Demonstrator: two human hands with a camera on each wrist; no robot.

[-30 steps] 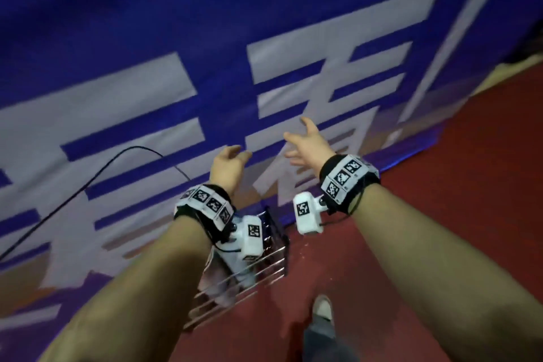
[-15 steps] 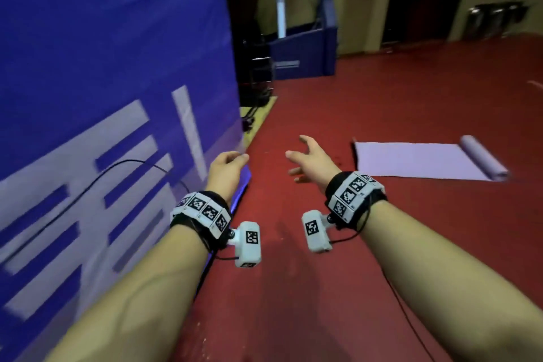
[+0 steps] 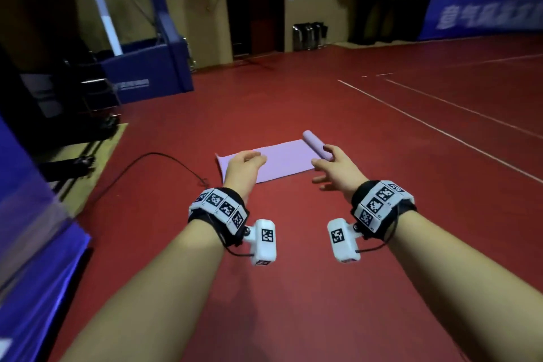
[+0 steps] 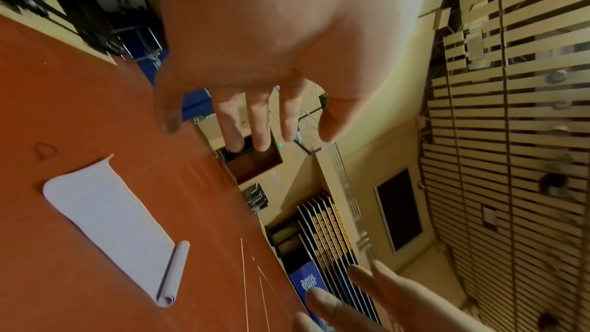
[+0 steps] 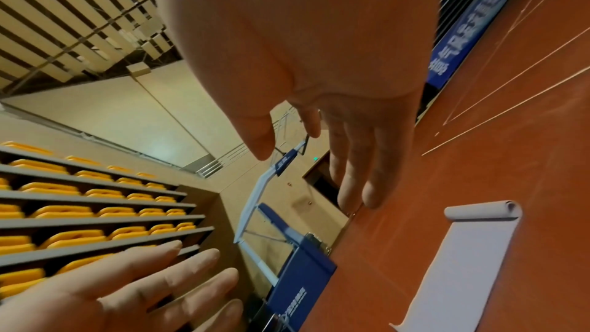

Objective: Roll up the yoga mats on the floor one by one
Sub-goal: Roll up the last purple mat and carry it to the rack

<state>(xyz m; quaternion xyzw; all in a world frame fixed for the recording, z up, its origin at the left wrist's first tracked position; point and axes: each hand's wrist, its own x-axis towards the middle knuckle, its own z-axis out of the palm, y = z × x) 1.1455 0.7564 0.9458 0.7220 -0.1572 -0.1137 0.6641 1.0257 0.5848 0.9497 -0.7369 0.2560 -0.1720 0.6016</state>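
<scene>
Now my view has turned from the blue padded wall to the thin lilac foam yoga mat (image 3: pixel 273 163) on the red floor (image 3: pixel 293 288), ahead, long axis left-right, its rolled end nearer my right hand (image 3: pixel 335 169); my left hand (image 3: pixel 242 169) and the right one are open, holding nothing.

Head view: high, standing height, facing forward and down across the red floor (image 3: pixel 293 288); both forearms reach in from the bottom edge.

Left wrist view: rolled sideways, close under the left hand (image 4: pixel 255 34), looking past its fingers toward the far wall and slatted ceiling.

Right wrist view: also rolled, close under the right hand (image 5: pixel 303 34), facing yellow seating (image 5: pixel 63 211).

All three share the lavender yoga mat (image 3: pixel 282 160), well off ahead, and the doorway (image 3: pixel 254 12).
</scene>
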